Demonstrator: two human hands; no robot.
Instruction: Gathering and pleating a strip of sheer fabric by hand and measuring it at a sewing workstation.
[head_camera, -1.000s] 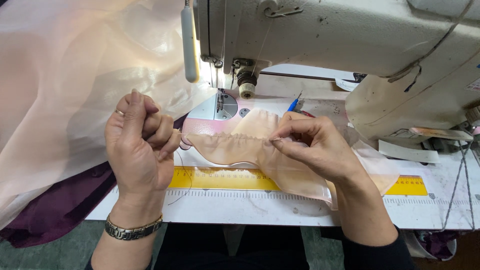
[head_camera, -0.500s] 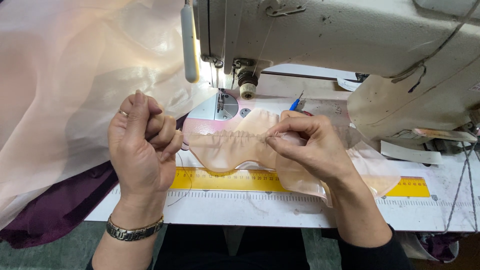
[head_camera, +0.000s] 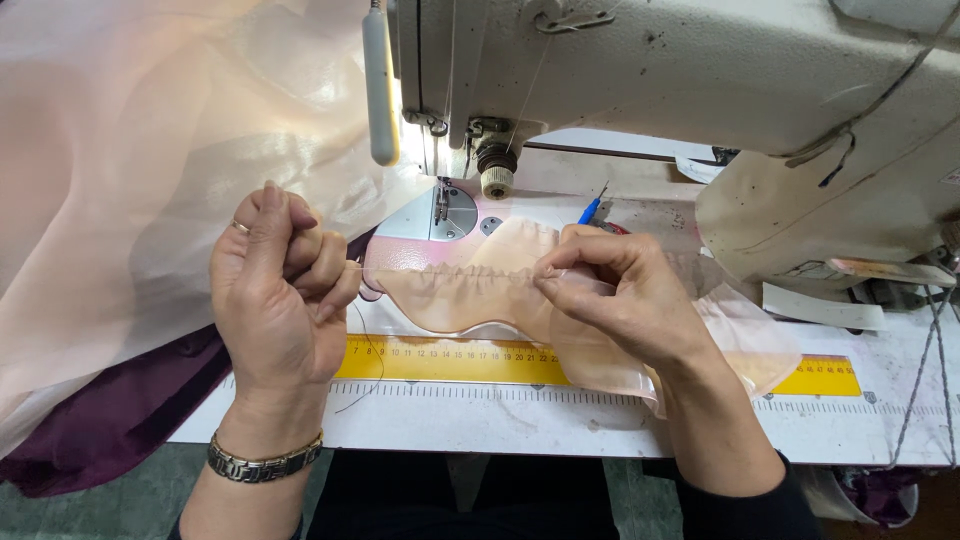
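Hands barely shifted; white sewing table bears a yellow ruler.

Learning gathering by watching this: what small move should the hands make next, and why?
Probably slide the right hand further right along the sheer peach strip while the left hand holds its end taut: folds are bunched between the hands, and the fabric under the right hand looks flat.

Two hands, left hand, right hand, one sheer peach strip, one sewing machine, one yellow ruler, one wristwatch
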